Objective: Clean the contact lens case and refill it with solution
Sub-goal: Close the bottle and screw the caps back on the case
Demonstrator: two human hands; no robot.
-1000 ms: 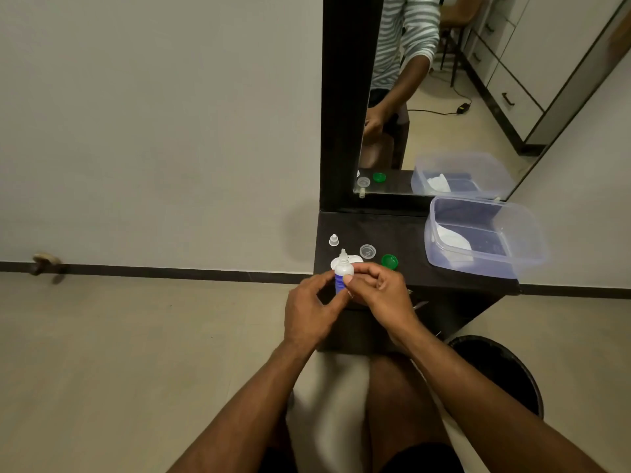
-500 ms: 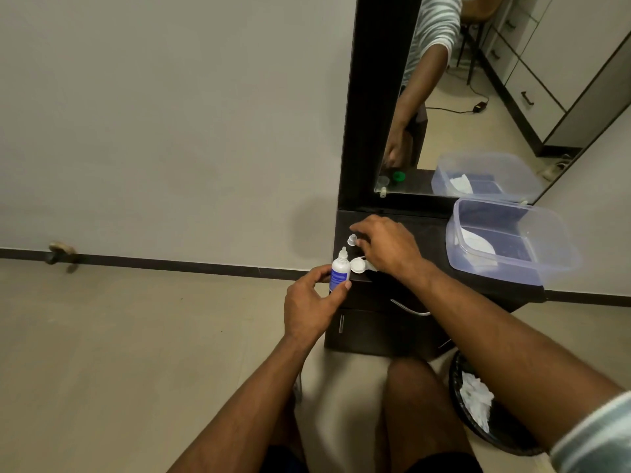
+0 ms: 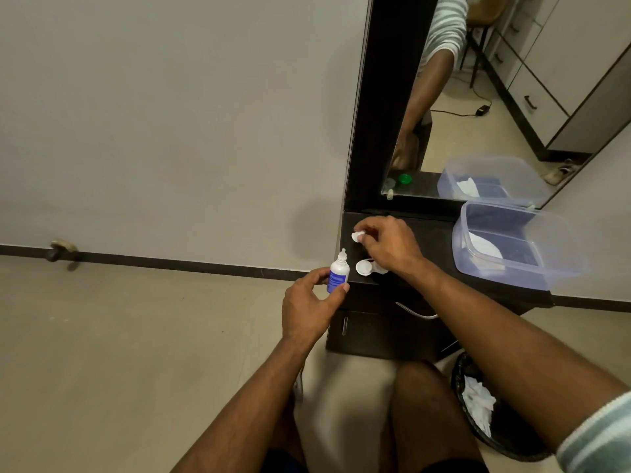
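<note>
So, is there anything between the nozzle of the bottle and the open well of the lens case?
Nothing visible. The solution bottle, gripped by the left hand, stands beside the lens case; the right hand covers the case's other half.

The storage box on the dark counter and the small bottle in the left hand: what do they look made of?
The clear lidless storage box looks like translucent, slightly frosted plastic: its contents show through the walls. The small white bottle with a blue label looks like opaque, smooth plastic, probably squeezable.

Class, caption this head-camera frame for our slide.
Left hand holds white solution bottle; right hand pinches small white cap above white lens case.
</note>
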